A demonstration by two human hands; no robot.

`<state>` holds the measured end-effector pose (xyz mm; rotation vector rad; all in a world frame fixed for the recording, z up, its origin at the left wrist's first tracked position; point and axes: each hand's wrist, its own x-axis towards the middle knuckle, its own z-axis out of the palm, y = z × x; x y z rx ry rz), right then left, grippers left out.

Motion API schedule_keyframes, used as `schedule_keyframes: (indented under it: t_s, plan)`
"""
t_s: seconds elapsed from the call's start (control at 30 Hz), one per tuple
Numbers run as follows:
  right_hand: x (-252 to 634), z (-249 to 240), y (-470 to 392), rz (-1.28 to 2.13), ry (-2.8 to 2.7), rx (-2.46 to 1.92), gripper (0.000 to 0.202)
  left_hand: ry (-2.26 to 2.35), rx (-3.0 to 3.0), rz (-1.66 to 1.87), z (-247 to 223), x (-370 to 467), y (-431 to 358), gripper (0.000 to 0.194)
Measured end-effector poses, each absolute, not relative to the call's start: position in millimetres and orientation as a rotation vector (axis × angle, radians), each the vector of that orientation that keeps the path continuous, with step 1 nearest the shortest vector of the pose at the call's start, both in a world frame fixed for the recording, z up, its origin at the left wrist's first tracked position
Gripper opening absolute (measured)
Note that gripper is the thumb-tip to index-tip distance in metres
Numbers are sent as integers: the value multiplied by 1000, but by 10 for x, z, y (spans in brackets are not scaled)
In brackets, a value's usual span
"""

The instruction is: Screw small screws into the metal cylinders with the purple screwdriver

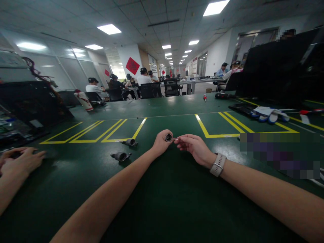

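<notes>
My left hand (pixel 162 141) is closed around a round metal fitting (pixel 168 137), its dark hollow end turned toward me. Pinched in the fingers of my right hand (pixel 193 146) is a thin metal rod (pixel 175 139), reaching the rim of that fitting. I cannot tell whether the rod's end is inside the opening. My right wrist wears a light watch strap. Left of my left forearm, two similar hollow metal fittings, one farther (pixel 130 142) and one nearer (pixel 120 156), lie on the green table (pixel 162 195), each with small pieces projecting from it.
Yellow tape outlines (pixel 124 129) mark the table. A co-worker's hands (pixel 21 162) are at the far left, holding something dark. White-and-blue gloves (pixel 269 114) lie at the right, near a large black monitor (pixel 275 67). A small red item (pixel 205 98) stands near the far edge.
</notes>
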<state>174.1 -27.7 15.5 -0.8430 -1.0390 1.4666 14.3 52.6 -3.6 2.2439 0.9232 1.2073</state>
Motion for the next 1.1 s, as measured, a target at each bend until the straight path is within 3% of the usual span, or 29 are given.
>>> schedule_keyframes:
  t_s: [0.2, 0.7, 1.1]
  plan:
    - [1778, 133, -223, 1584, -936, -831, 11, 871, 2189, 1152, 3, 150, 490, 11]
    - [1721, 199, -333, 1167, -1197, -901, 10, 990, 2368, 991, -40, 138, 455, 10]
    - [1765, 157, -287, 1238, -1113, -895, 12, 938, 2407, 1012, -5, 138, 436, 7]
